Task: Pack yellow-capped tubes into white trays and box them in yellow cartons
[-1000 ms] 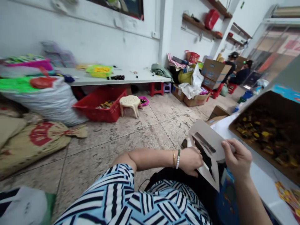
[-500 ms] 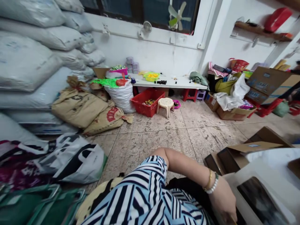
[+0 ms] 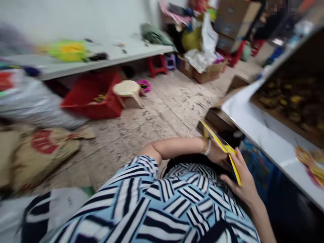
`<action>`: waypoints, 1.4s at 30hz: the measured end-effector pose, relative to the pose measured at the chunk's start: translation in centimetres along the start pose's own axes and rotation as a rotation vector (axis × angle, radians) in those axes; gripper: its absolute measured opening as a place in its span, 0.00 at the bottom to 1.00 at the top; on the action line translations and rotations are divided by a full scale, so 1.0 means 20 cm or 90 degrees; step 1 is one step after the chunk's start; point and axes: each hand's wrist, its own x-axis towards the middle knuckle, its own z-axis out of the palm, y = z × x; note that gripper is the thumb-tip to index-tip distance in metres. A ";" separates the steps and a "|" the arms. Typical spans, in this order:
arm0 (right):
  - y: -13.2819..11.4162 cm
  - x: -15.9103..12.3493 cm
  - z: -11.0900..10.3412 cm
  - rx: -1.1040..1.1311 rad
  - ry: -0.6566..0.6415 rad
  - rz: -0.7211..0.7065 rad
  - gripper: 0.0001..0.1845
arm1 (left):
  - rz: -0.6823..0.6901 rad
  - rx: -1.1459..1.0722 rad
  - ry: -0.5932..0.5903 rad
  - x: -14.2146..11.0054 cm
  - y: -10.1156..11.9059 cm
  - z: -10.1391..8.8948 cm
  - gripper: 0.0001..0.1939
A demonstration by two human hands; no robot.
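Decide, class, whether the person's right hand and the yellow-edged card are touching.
Touching: the head view shows the right hand with its fingers against the yellow-edged card.

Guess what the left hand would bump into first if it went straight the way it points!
Probably the yellow card: its lower part slants between the left hand and the right hand. The picture is blurry, so I can't be sure how deep each sits.

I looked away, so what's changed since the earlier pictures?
Earlier the hands worked on pale, windowed card; now the right hand holds a yellow-edged piece, seen nearly edge-on, with the left hand against it. I can't tell whether it's the same card turned. The view swung left, then back. The cream stool and red crate stayed put.
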 end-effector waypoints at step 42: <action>0.28 0.24 -0.16 0.077 -0.046 0.093 0.63 | -0.041 -0.445 0.418 0.02 -0.40 0.58 0.78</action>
